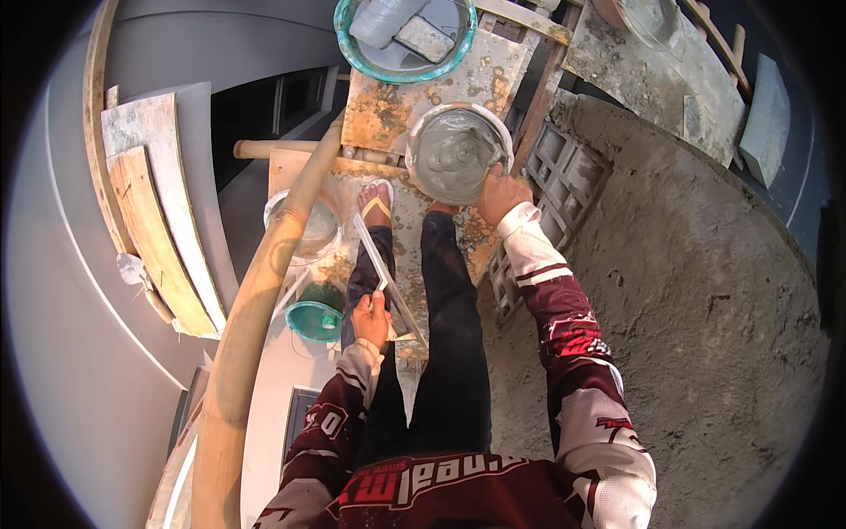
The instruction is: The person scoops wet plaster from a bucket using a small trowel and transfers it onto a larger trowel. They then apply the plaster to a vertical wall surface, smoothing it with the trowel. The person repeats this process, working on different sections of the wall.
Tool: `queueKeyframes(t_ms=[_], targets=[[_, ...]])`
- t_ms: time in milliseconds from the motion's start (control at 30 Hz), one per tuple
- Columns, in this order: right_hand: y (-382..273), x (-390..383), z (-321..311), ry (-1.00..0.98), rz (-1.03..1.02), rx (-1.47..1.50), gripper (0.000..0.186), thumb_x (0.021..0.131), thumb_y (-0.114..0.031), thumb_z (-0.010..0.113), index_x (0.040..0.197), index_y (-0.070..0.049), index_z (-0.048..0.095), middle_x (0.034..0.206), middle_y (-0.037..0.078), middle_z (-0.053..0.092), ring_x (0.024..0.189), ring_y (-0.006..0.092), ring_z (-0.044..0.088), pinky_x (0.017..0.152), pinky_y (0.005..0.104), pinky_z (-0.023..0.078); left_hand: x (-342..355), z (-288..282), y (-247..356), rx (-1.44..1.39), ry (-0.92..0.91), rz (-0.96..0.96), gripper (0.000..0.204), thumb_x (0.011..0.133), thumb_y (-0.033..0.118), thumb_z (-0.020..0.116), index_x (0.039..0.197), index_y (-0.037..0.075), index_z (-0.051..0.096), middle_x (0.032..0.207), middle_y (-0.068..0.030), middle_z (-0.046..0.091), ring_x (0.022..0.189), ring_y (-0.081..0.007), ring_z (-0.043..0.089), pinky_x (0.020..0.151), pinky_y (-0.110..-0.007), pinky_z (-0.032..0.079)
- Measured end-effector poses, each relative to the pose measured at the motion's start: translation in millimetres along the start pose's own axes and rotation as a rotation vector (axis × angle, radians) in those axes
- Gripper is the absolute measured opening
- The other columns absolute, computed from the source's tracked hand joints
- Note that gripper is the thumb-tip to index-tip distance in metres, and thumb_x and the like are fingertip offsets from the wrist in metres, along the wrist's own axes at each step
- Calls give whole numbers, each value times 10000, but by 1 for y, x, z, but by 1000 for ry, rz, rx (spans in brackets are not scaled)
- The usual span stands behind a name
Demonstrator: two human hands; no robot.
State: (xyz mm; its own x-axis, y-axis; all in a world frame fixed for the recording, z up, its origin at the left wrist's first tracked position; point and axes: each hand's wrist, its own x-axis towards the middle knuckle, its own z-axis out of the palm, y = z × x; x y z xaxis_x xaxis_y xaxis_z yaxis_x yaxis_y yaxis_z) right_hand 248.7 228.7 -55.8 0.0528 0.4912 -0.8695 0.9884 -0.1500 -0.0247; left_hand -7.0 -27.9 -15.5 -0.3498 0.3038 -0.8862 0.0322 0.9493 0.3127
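Note:
I stand on a stained scaffold plank (401,106), looking down at my legs and sandalled foot (376,204). My right hand (500,192) grips the near rim of a round pan (458,152) filled with wet grey cement. My left hand (371,317) holds a long flat metal trowel (377,256) by its lower end, and the blade angles up along my left leg. A rough plastered wall (696,291) rises to my right.
A teal basin (404,40) with a grey bag and a float sits farther along the plank. A thick bamboo pole (256,317) crosses at left. Below are a small teal bowl (314,319), a clear bucket (308,225), wooden boards (154,220) and grey blocks (551,176).

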Motion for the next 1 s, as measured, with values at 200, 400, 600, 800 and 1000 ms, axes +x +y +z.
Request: queueKeyframes(t_ms=[200, 400, 600, 800, 1000], targets=[[48, 69, 114, -208, 72, 269, 337, 853, -237, 547, 1044, 31, 620, 944, 212, 677, 755, 325, 684, 633, 425, 543, 2, 6, 3, -43, -25, -22, 431, 956, 395, 545, 860, -20, 606, 530, -57, 553, 448, -123, 534, 442, -295, 419], [5, 40, 139, -453, 365, 1560, 213, 891, -209, 561, 979, -15, 568, 738, 73, 578, 516, 148, 533, 393, 288, 424, 0, 1, 6, 3, 11, 60, 444, 954, 409, 546, 846, -18, 599, 526, -59, 550, 456, -121, 533, 443, -294, 415], [15, 77, 140, -822, 358, 2670, 258, 956, -232, 453, 1005, 20, 480, 707, 44, 521, 505, 110, 475, 404, 218, 398, 2, 4, 8, 8, -24, 17, 509, 940, 475, 544, 828, -20, 585, 528, -69, 552, 470, -138, 551, 461, -304, 426], [55, 54, 67, -842, 228, 2673, 345, 967, -249, 427, 1070, 76, 476, 745, 73, 540, 529, 127, 512, 418, 231, 422, 1, 0, 9, -27, -24, -22, 449, 954, 422, 546, 825, -7, 576, 534, -54, 550, 465, -124, 543, 462, -294, 436], [41, -24, 24, -29, -42, 360, 445, 888, -220, 503, 1264, 17, 482, 818, 201, 648, 703, 281, 661, 579, 373, 528, 2, -1, 9, -23, -3, 1, 457, 945, 426, 556, 831, -16, 582, 540, -56, 554, 467, -125, 546, 466, -292, 439]])
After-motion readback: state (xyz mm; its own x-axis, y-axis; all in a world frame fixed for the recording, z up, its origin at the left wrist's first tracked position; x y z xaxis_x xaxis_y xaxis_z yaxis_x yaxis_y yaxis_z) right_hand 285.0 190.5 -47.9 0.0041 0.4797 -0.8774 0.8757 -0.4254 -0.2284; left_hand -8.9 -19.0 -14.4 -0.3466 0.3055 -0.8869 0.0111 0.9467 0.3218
